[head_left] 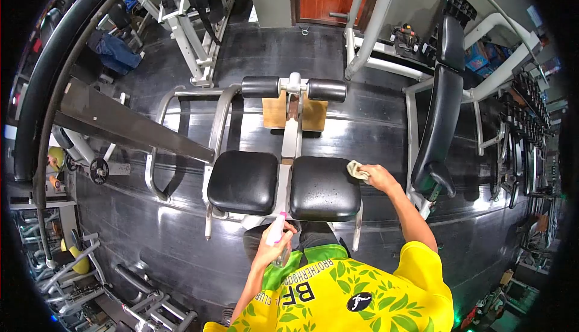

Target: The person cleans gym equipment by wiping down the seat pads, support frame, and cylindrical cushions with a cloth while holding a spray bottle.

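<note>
Long black pad point(45, 72): curves along the left edge of the view; the dark rim of the lens swallows its outer surroundings.
Slanting beam point(132, 126): runs in from that side toward the left seat pad, covering part of the floor.
Left seat pad point(243, 182): all four rounded edges show; nothing lies on it.
Left hand point(274, 247): wrapped around the spray bottle, below the gap between the seat pads; some fingers are hidden.
Spray bottle point(276, 230): white with a pink top, tilted; its lower part is hard to make out against the hand and clothing.
Middle frame point(292, 139): pale metal, fills the narrow gap between the pads; a wooden board point(274, 113) beyond is partly covered by it.
Right seat pad point(322, 181): specked on top, too fine to identify; the near edge borders dark trousers.
Cloth point(356, 170): bunched at the far right corner of this pad; how much touches the top is unclear.
Right hand point(381, 178): pinching the cloth, fingertips hidden in its folds, beyond the pad's edge.
Floor point(380, 130): open room between the right seat pad and the upright backrest point(443, 115).
Dumbbell rack point(532, 112): blurs into the dark right border.
</note>
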`<state>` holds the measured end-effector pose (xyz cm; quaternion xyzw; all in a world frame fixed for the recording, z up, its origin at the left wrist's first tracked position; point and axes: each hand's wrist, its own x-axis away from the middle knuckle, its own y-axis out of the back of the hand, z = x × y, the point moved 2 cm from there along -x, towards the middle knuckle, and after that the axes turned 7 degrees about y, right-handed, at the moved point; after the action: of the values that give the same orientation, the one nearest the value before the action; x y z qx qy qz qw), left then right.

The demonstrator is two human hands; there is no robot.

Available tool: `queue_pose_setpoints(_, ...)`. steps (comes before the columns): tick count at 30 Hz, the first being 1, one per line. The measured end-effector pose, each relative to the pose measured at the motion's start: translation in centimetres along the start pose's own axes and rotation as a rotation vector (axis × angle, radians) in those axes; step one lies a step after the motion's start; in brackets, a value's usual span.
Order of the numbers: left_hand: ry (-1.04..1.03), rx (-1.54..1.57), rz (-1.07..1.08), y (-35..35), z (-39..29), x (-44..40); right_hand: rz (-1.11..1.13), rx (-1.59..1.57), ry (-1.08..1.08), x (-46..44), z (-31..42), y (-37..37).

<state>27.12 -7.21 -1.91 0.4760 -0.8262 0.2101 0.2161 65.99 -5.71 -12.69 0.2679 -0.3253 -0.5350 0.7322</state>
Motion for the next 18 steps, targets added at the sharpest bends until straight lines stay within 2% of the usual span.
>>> queue_pose_setpoints(1,0.001,0.0,-0.002,0.1,0.0,-0.1,0.018,-0.064,-0.145,0.4,-0.5,0.1)
queue_pose_setpoints(2,0.001,0.001,-0.004,0.2,0.0,-0.1,0.019,-0.064,-0.144,0.2,-0.5,-0.3)
queue_pose_setpoints(4,0.021,0.032,0.002,0.3,-0.1,0.0,-0.171,0.011,-0.309,-1.1,1.2,-0.6)
queue_pose_setpoints(7,0.014,0.025,-0.006,0.6,0.7,-0.2,-0.044,0.173,-0.293,-5.9,4.6,-3.1)
queue_pose_setpoints(8,0.016,0.023,-0.003,0.6,0.6,-0.2,-0.122,0.101,-0.199,-7.6,6.4,-4.8)
queue_pose_setpoints(9,0.008,0.014,-0.005,0.6,0.5,-0.3,-0.126,0.081,-0.086,-9.5,6.9,-7.2)
queue_pose_setpoints(10,0.0,0.004,-0.006,0.6,0.3,-0.4,-0.105,-0.004,-0.056,-11.2,10.5,-6.5)
queue_pose_setpoints(12,0.008,0.012,-0.005,0.4,-0.1,-0.5,-0.012,0.015,0.088,-14.3,12.4,-10.4)
queue_pose_setpoints(14,0.02,0.017,-0.008,0.5,-0.6,-0.3,0.18,0.101,0.189,-14.9,15.8,-10.5)
queue_pose_setpoints(18,0.011,0.039,-0.005,1.0,-0.9,-0.1,0.06,0.026,0.318,-12.5,12.1,-9.4)
